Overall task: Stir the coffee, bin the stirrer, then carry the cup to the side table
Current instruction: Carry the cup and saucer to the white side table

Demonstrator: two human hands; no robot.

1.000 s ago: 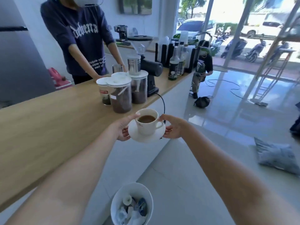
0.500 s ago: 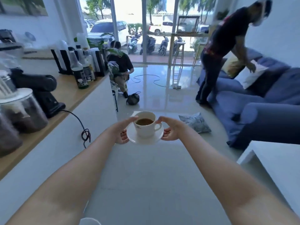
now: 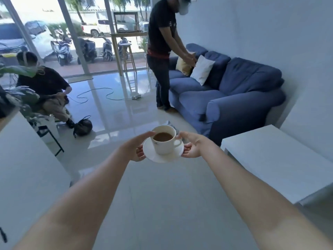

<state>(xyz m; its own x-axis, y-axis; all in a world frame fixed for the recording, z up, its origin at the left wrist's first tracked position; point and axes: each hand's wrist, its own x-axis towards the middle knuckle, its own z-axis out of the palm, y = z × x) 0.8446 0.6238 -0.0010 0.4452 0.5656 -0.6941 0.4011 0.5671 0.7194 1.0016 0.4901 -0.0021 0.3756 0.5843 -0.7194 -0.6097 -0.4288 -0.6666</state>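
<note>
A white cup [image 3: 164, 143] of brown coffee stands on a white saucer [image 3: 158, 156], held in the air over the tiled floor at arm's length. My left hand [image 3: 137, 148] grips the saucer's left edge, its thumb touching the cup's rim. My right hand [image 3: 191, 146] holds the saucer's right edge beside the cup's handle. The white side table [image 3: 281, 159] stands low to the right of the cup. No stirrer shows in the cup.
A blue sofa [image 3: 234, 94] with cushions runs along the right wall behind the table. A standing person [image 3: 162, 51] bends over it. Another person [image 3: 43, 87] sits at the left, a black bag [image 3: 82, 126] at their feet. A white counter front [image 3: 21, 159] fills the left edge.
My view has swung right, away from the wooden counter with its jars and grinder, toward the sofa and white table. The cup and saucer stay in both hands. The bin has left view.
</note>
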